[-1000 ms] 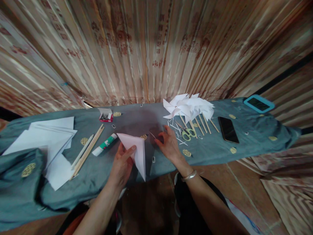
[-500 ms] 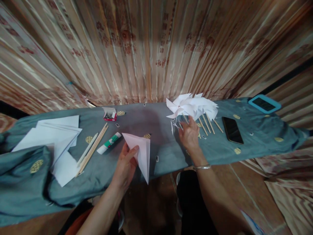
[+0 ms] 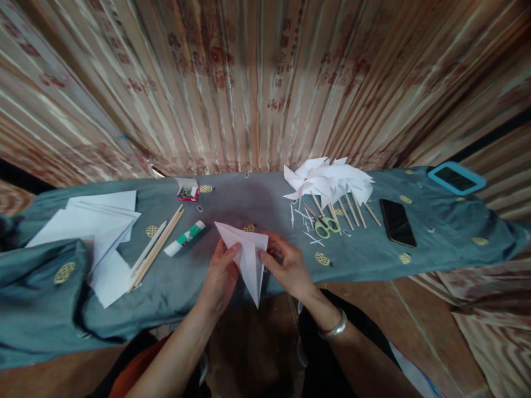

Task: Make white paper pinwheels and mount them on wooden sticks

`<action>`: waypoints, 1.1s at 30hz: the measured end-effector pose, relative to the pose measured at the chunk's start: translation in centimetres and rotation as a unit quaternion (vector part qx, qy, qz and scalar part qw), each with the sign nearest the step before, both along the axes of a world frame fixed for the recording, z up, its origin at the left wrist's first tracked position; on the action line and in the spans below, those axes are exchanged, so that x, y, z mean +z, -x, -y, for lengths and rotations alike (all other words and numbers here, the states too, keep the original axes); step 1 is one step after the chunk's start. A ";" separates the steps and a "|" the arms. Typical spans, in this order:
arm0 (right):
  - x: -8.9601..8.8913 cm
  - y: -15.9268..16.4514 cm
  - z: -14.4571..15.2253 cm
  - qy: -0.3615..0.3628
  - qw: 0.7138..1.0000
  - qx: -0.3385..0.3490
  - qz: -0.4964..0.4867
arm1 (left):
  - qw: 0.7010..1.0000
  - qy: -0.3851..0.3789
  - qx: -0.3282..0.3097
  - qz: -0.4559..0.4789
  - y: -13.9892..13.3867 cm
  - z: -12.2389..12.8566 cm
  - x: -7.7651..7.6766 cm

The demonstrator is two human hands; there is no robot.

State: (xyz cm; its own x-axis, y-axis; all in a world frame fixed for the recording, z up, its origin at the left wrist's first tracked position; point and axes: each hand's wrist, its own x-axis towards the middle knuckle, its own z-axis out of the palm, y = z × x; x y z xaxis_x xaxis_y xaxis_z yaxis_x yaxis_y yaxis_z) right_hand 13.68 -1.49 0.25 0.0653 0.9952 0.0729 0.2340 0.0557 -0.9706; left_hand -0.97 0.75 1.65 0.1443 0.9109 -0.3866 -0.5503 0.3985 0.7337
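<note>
A folded sheet of white paper (image 3: 248, 260), creased into a pointed triangle, is held between both hands over the front of the cloth. My left hand (image 3: 222, 273) pinches its left side, thumb on top. Its right side is gripped by my right hand (image 3: 290, 268), with the thumb on the paper and the fingers behind it. To the right lie green-handled scissors (image 3: 326, 227), partly among thin white paper scraps (image 3: 305, 218). Behind them several white paper pinwheels (image 3: 327, 179) on wooden sticks overlap in a pile.
Left of the hands are a glue stick (image 3: 185, 238), wooden sticks (image 3: 156, 249), a white pencil-like stick (image 3: 148, 247) and paper sheets (image 3: 103, 221). A small red box of metal pins (image 3: 188, 190) sits behind. At right lie a phone (image 3: 397, 222) and a blue-framed tablet (image 3: 456, 178).
My right hand has come left from beside the pinwheels and taken hold of the folded paper's right side. The scissors and scraps it covered now show.
</note>
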 end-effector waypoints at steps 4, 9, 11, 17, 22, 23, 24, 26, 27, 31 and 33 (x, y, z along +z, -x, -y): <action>-0.5 -0.7 -0.7 0.033 0.996 -0.074 0.042 | 0.999 -0.022 0.010 -0.034 -0.1 -0.1 -1.1; -0.2 -1.5 -0.6 0.018 0.984 -0.096 0.148 | 0.858 -0.328 0.032 -0.394 0.8 0.0 -2.0; -0.3 -1.4 -0.3 0.000 0.983 -0.068 0.168 | 0.723 -0.472 0.001 -0.505 1.1 0.3 -2.0; -0.8 -0.7 0.2 -0.038 0.980 -0.021 0.196 | 0.562 -0.552 -0.085 -0.610 1.4 1.2 -2.4; -0.5 -1.0 0.1 -0.017 0.980 -0.046 0.195 | 0.565 -0.542 -0.069 -0.618 2.5 0.9 -2.3; -0.5 -1.2 0.0 -0.016 0.979 -0.057 0.195 | 0.585 -0.532 -0.062 -0.609 2.8 0.8 -2.1; -0.6 -1.4 0.0 -0.018 0.978 -0.066 0.199 | 0.610 -0.518 -0.056 -0.597 3.1 0.8 -1.9; -0.9 -1.9 0.0 -0.034 0.971 -0.072 0.226 | 0.662 -0.488 -0.056 -0.566 3.6 0.8 -1.6; -1.1 -2.2 0.1 -0.050 0.964 -0.066 0.251 | 0.685 -0.476 -0.058 -0.549 3.8 0.8 -1.6; -1.8 -3.0 0.8 -0.123 0.907 -0.009 0.403 | 0.741 -0.433 -0.086 -0.505 4.6 1.1 -1.8; -2.1 -3.3 1.1 -0.144 0.877 0.038 0.457 | 0.735 -0.432 -0.107 -0.512 4.9 1.3 -2.3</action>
State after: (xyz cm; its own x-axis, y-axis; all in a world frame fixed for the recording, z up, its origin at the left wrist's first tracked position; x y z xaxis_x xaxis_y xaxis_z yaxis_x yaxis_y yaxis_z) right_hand 17.03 -2.59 -1.84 -0.2173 0.9256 0.3098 0.8920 0.3172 -0.3222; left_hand -5.89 -0.60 -0.63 0.3567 0.8792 0.3157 0.4747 -0.4617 0.7494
